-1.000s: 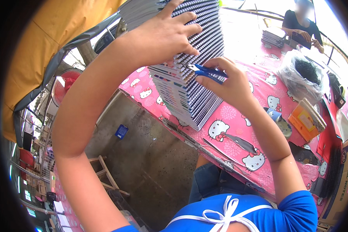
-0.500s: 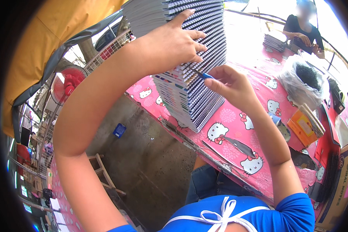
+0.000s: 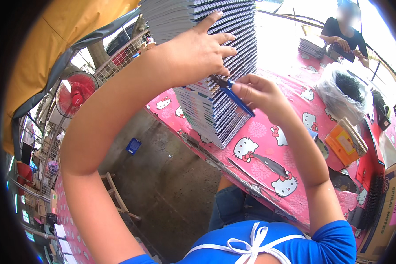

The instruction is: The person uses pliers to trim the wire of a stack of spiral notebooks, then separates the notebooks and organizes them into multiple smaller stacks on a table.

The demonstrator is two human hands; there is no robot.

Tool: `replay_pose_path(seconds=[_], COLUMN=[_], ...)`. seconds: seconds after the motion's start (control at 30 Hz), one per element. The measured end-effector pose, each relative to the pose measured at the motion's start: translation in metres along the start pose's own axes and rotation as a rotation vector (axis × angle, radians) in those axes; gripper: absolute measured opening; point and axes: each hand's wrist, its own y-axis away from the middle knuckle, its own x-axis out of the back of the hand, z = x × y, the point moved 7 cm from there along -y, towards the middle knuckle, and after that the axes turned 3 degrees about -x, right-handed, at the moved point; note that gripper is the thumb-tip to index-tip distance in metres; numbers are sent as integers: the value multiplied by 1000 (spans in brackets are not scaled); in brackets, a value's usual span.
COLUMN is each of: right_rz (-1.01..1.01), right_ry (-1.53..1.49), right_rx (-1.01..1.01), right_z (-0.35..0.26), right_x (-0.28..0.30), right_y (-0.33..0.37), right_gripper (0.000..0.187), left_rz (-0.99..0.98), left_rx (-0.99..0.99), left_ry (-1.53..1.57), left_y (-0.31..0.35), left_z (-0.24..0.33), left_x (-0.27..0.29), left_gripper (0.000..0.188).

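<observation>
A tall stack of spiral-bound notebooks [image 3: 242,39] stands on the pink table, its rows of coil bindings facing me. My left hand [image 3: 196,55] lies against the bound edge with fingers spread, steadying or touching the upper part of the stack. Just below its fingertips, my right hand [image 3: 262,93] grips blue-handled pliers [image 3: 240,102]. Their dark jaws touch or nearly touch the coil ends at the stack's corner; the exact contact is too small to tell. One blue handle slants down to the right, outside the curled fingers.
The table's patterned pink cover [image 3: 257,130] is torn near its front edge. To the right lie a plastic bag with dark coils [image 3: 350,86], an orange package [image 3: 345,143] and a cardboard box [image 3: 385,215]. Across the table a person [image 3: 345,37] handles something beside a smaller notebook pile [image 3: 311,47].
The pliers have turned in my right hand, and a blue handle now shows angled downward. That hand has shifted slightly left; my left hand keeps its place on the stack.
</observation>
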Motion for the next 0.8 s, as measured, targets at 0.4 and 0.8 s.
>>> replay_pose_path(seconds=[0.4, 0.8], right_rz=[-71, 313], right_ry=[-310, 435], right_rx=[-152, 331], right_z=[17, -5], right_x=[-1, -3], right_y=[-1, 16], right_gripper=[34, 40], left_rz=[58, 23], left_rx=[16, -13], left_ry=[-15, 12], left_y=[2, 0], left_z=[2, 5], left_x=[-1, -9], left_gripper=[47, 42])
